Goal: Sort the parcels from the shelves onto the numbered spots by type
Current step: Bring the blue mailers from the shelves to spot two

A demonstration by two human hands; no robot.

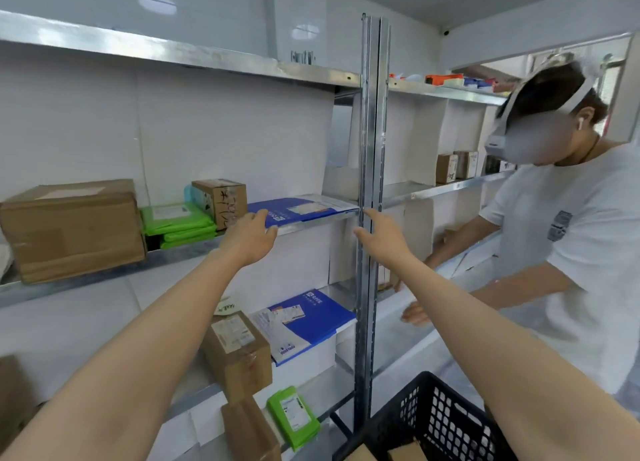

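In the pick-up step, the left hand (251,235), open and empty, hovers at the left corner of the blue envelope (304,209), the equally empty right hand (379,235) off its right end; next, clasp both edges.

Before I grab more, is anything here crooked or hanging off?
Yes. The lower blue envelope lies skewed, with one corner sticking out forward. The green parcel below it also lies tilted.
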